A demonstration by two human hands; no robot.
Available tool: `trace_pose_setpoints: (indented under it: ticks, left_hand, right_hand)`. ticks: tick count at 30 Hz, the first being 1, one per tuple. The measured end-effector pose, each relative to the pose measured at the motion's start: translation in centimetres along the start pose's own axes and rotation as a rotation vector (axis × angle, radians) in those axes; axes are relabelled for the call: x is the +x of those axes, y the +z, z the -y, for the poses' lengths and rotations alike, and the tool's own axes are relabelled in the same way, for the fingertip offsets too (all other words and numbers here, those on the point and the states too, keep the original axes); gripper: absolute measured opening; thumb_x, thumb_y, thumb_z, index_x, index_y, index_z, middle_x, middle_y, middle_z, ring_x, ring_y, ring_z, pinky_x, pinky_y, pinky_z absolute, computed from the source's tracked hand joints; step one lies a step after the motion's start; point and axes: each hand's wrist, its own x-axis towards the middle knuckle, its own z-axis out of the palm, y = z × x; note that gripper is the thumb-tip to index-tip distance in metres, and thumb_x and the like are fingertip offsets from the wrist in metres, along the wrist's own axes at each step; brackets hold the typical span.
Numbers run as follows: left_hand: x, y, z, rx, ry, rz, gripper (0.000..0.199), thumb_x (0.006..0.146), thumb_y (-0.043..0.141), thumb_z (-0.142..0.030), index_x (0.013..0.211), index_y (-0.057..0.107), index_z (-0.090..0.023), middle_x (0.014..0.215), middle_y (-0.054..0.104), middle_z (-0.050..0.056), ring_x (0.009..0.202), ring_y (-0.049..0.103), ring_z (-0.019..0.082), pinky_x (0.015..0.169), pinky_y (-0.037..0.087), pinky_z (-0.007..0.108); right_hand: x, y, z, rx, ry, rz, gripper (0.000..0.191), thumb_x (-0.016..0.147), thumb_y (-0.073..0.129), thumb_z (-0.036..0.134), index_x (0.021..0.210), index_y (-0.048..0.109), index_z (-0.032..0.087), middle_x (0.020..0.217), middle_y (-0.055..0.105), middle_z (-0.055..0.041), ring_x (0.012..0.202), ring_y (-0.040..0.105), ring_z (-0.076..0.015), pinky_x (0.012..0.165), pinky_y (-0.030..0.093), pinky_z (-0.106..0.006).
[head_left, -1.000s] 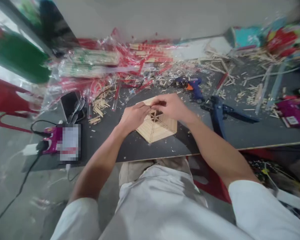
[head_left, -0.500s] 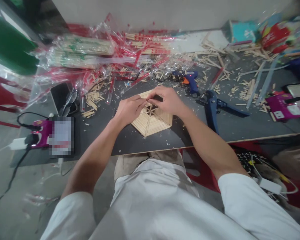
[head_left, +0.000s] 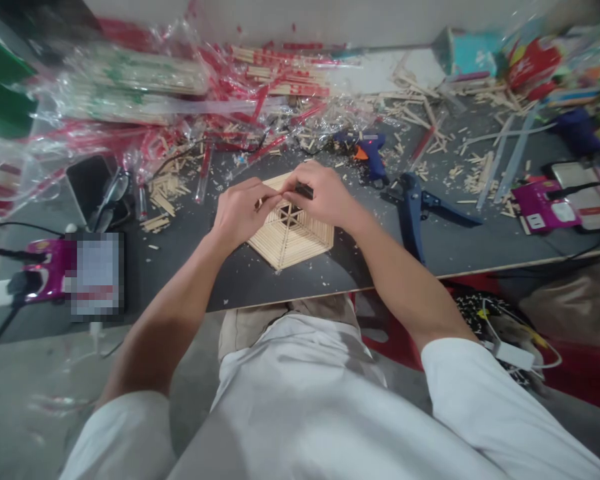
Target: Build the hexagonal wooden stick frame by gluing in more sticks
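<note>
A six-sided piece built from rows of thin wooden sticks (head_left: 305, 245) lies on the dark tabletop in front of me. Dark spokes meet in an open centre. My left hand (head_left: 237, 212) rests over its left far side, thumb and fingers pinched together. From the right, my right hand (head_left: 323, 192) reaches over the far edge, its fingertips also closed and meeting the left ones just beyond the centre. Whatever is between the fingertips is too small and covered to make out. The far part of the piece is hidden under both hands.
Right of the piece lie a blue glue gun (head_left: 373, 159) and a dark blue hand cutter (head_left: 413, 213). Cut stick bits (head_left: 167, 193) and plastic wrapping (head_left: 190, 80) cover the back. At left are glasses (head_left: 113, 197), a phone (head_left: 87, 187) and a purple power adapter (head_left: 50, 267).
The whole view has shifted, so the table's things appear further left and slightly higher. Both hands keep their pinched pose over the stick piece, with little visible movement against it.
</note>
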Motion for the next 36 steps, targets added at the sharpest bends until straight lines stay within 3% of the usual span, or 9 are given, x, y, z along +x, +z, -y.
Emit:
trace_pose_setpoints:
  ticks: [3,8,12,17,25,36]
  left_hand:
    - [0.0,0.0,0.0,0.004,0.009,0.029,0.028,0.105,0.061,-0.037,0.101,0.084,-0.021,0.089,0.077,0.006,0.080,0.069,0.018,0.073,0.049,0.032]
    - [0.2,-0.9,0.5,0.029,0.004,0.086,0.025,0.102,0.065,-0.036,0.113,0.083,-0.022,0.103,0.078,0.007,0.085,0.070,0.019,0.077,0.051,0.032]
    - [0.2,-1.7,0.9,0.052,-0.059,0.077,0.024,0.101,0.063,-0.030,0.112,0.082,-0.021,0.112,0.077,0.009,0.084,0.069,0.019,0.079,0.052,0.034]
    - [0.2,-1.4,0.7,0.072,-0.058,0.146,0.025,0.101,0.061,-0.030,0.109,0.082,-0.021,0.109,0.076,0.009,0.092,0.070,0.022,0.081,0.052,0.035]
    - [0.0,-0.6,-0.4,0.066,-0.050,0.187,0.023,0.102,0.064,-0.033,0.108,0.083,-0.022,0.109,0.077,0.008,0.094,0.071,0.022,0.077,0.050,0.033]
    - [0.0,-0.9,-0.6,0.076,-0.052,0.212,0.025,0.104,0.061,-0.033,0.108,0.084,-0.022,0.110,0.077,0.009,0.099,0.072,0.024,0.078,0.052,0.035]
  right_hand:
    - [-0.1,0.0,-0.2,0.009,-0.010,0.017,0.024,0.105,0.062,0.042,0.096,0.068,0.021,0.096,0.070,-0.0075,0.093,0.060,-0.0242,0.090,0.045,-0.042]
    - [-0.2,0.1,-0.2,-0.078,0.008,0.104,0.008,0.099,0.063,0.021,0.091,0.065,0.020,0.090,0.067,-0.0065,0.091,0.058,-0.0230,0.087,0.045,-0.039]
    - [-0.3,0.1,0.0,-0.115,0.033,0.178,0.011,0.095,0.063,0.017,0.085,0.064,0.020,0.088,0.067,-0.0066,0.090,0.059,-0.0231,0.086,0.046,-0.039]
    - [-0.3,0.1,0.4,-0.088,0.079,0.151,0.009,0.093,0.067,0.019,0.086,0.071,0.020,0.087,0.070,-0.0065,0.085,0.062,-0.0218,0.083,0.049,-0.039]
    - [0.0,0.2,1.0,0.087,0.347,0.135,0.006,0.085,0.075,0.019,0.087,0.082,0.018,0.084,0.077,-0.0065,0.074,0.066,-0.0188,0.076,0.051,-0.037]
    - [-0.2,0.2,0.7,0.040,0.291,0.109,0.012,0.088,0.072,0.017,0.090,0.083,0.020,0.086,0.079,-0.0060,0.075,0.068,-0.0192,0.079,0.053,-0.037]
